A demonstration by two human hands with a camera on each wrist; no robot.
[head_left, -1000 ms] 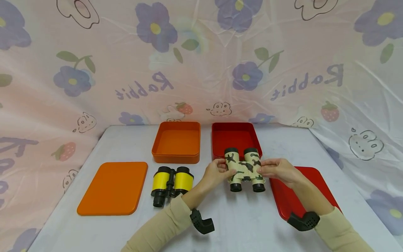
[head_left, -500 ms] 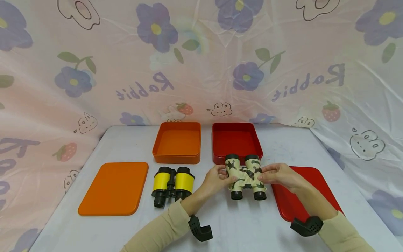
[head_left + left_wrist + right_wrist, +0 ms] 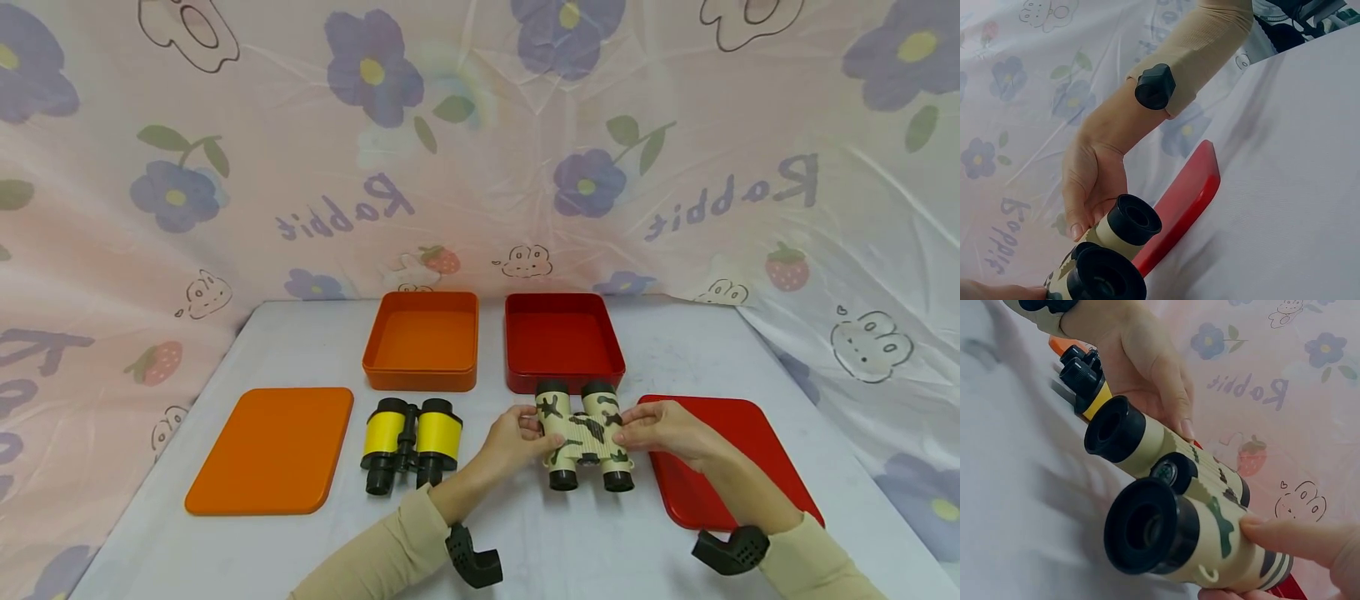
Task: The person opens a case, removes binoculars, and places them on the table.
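Camouflage binoculars (image 3: 588,437) are held between both hands just in front of the red box (image 3: 564,337), eyepieces toward the person. My left hand (image 3: 513,446) grips the left barrel, thumb on top. The right barrel is pinched by my right hand (image 3: 667,433), its thumb on top and fingers at the side. In the right wrist view the black eyepieces and a small compass (image 3: 1165,472) on the binoculars face the camera. Yellow-and-black binoculars (image 3: 411,442) lie on the table left of my left hand, their lower right eyepiece partly behind the left forearm.
An orange box (image 3: 422,337) stands open beside the red one. Its orange lid (image 3: 270,450) lies flat at the left. The red lid (image 3: 720,450) lies at the right, partly under my right forearm. A printed cloth (image 3: 480,150) hangs behind the white table (image 3: 315,342).
Both hands have brought the camouflage binoculars toward the person, away from over the red box's front edge. The boxes, lids and yellow binoculars stay put.
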